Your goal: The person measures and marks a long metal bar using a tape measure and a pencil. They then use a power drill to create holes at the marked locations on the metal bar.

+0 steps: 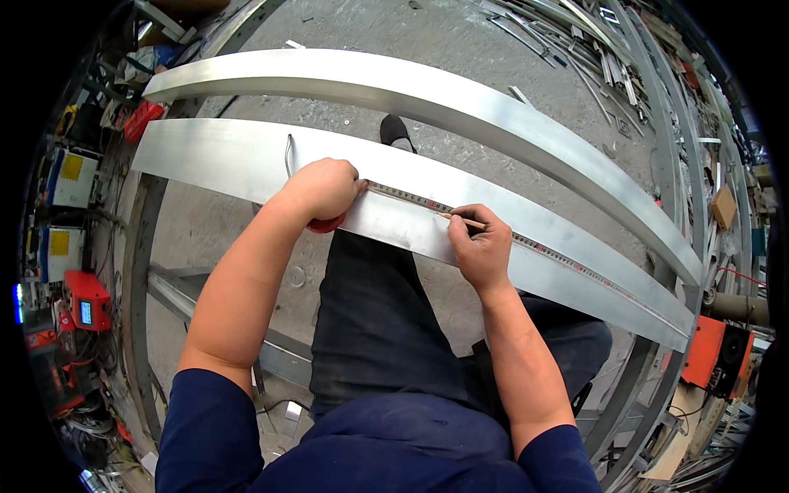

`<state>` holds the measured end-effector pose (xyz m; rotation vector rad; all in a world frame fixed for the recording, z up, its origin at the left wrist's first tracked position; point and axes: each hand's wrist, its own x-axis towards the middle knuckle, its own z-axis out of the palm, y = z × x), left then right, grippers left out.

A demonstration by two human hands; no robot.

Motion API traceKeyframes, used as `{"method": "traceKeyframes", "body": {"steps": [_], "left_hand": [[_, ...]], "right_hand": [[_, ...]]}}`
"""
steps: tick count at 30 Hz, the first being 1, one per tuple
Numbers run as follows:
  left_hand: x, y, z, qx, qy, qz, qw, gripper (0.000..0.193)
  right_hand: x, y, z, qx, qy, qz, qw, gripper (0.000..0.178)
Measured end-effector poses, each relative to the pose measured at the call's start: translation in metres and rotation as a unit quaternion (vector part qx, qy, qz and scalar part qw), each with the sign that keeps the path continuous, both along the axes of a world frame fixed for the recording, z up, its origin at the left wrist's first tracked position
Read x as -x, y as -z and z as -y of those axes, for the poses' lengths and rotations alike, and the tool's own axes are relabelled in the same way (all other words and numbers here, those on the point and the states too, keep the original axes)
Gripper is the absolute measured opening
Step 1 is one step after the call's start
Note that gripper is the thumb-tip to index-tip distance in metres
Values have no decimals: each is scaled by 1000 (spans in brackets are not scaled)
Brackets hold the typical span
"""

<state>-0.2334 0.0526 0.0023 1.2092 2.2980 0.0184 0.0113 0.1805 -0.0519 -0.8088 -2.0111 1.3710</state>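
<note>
A long flat silver metal bar (222, 156) lies across the frame before me. Along it stretches a tape measure's blade (403, 195), from my left hand to near the bar's right end. My left hand (325, 191) is closed on the tape measure; a bit of its red case (327, 223) shows beneath the palm, the rest hidden. My right hand (483, 246) pinches a pencil (465, 220), whose tip is at the blade's lower edge. Left of my left hand, a thin bent metal rod (288, 154) rests on the bar.
A second silver bar (485, 123) runs parallel beyond the first. Both span a grey metal frame (138, 238). Red machines stand at the left (87, 301) and the right (717, 357). Scrap metal strips (575, 49) lie heaped on the floor at the far right.
</note>
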Motion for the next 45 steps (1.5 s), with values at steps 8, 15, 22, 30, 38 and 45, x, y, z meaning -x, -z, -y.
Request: {"method": "traceKeyframes", "body": {"steps": [8,15,22,30,38,45], "left_hand": [[-1,-2,-1,12,-1,0,1000,40],[1,-2,-1,8,18,5,1000,40],[0,-4,-2,14,16,6,1000,38],[0,-5,-3,20,23,1,1000,37],[-2,-7,-3,29,4,1,1000,37],[-4,-6,-3,28,1,-4,1000,38]], "right_hand": [[0,5,3,-28,5,-13,1000,8],[2,4,4,-49,-5,-10,999,10],[3,5,4,-41,-1,-7,999,8],[2,8,2,-54,-4,3,999,7],[0,8,2,-63,-12,11,998,10],[1,6,3,-55,-6,11,998,8]]}}
